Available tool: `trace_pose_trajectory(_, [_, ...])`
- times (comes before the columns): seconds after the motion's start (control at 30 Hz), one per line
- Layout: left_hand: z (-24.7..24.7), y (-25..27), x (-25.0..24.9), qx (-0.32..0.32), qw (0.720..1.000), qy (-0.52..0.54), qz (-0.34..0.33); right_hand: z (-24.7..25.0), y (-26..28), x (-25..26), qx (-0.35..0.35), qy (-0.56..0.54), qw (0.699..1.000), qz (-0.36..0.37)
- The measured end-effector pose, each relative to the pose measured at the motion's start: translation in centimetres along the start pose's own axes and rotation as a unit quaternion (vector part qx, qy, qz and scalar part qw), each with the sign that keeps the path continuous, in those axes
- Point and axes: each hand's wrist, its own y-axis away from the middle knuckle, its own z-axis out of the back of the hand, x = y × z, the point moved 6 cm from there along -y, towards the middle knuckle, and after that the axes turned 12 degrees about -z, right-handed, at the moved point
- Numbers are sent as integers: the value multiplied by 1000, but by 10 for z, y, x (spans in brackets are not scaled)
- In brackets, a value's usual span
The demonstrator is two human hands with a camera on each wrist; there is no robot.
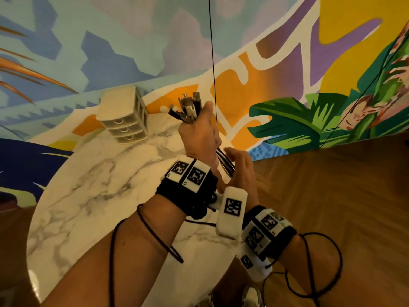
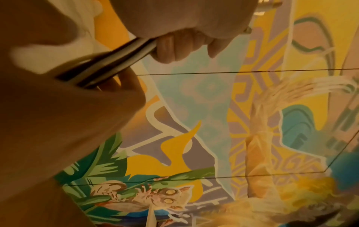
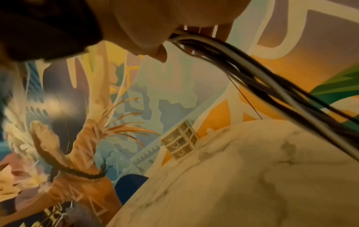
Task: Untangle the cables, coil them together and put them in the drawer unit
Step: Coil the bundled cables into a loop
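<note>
Cables (image 1: 188, 110) bunched in left hand (image 1: 200, 134) grip.

Decorated indoor room, likely lounge, café or creative studio; exact type cannot be told. Large painted mural (image 1: 287, 69) covers walls: tropical leaves, feathers, geometric shapes in yellow, orange, purple, teal. Round white marble-pattern surface (image 1: 93, 196) stands close to wall. Small beige drawer unit (image 1: 124, 120) with three curved-handle drawers sits at far edge of surface, beside mural. Wooden herringbone floor (image 1: 343, 185) alongside.
</note>
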Motion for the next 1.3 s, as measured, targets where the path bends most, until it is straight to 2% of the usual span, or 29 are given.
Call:
trace_pose_trajectory(0.07, [0,-3,-1,-33,999,19,4,-15,11,-16,48,-65,994,-71])
trace_pose_trajectory(0.1, [-2,-1,0,-40,999,23,8,-22,13,-20,77,-64,989,-113])
trace_pose_trajectory(0.17, [-6,5,3,-47,999,20,9,-29,5,-21,60,-8,989,-134])
trace_pose_trajectory(0.23, [-7,7,3,-48,999,-2,10,-30,-3,-13,77,-21,984,-156])
trace_pose_trajectory(0.3, [-2,3,1,-44,998,-44,15,-27,-11,-7,95,6,987,-133])
trace_pose_trajectory(0.37, [4,-2,1,-36,997,-61,35,-12,-12,9,24,42,997,-53])
trace_pose_trajectory(0.47, [12,-7,-1,-44,997,-27,59,-13,-6,4,12,29,999,-26])
trace_pose_trajectory(0.6, [25,-14,-1,-74,995,10,64,-21,9,-13,62,-43,994,-73])
trace_pose_trajectory(0.77, [47,-31,-9,-135,990,31,36,-22,26,-28,68,71,995,-21])
trace_pose_trajectory(0.87, [54,-38,-9,-140,988,26,52,-24,26,-34,150,14,986,-72])
trace_pose_trajectory(0.97, [55,-47,-9,-79,993,55,71,-27,15,-30,263,-110,949,-136])
trace_pose_trajectory(1.03, [52,-52,-13,-4,994,82,76,-26,10,-26,341,-222,887,-217])
trace_pose_trajectory(1.1, [48,-53,-21,70,990,100,63,-23,7,-22,392,-290,824,-288])
trace_pose_trajectory(1.2, [37,-41,-32,203,975,74,44,-20,3,-23,419,-307,789,-328])
trace_pose_trajectory(1.3, [26,-14,-35,326,944,-3,56,-19,0,-27,418,-321,768,-364])
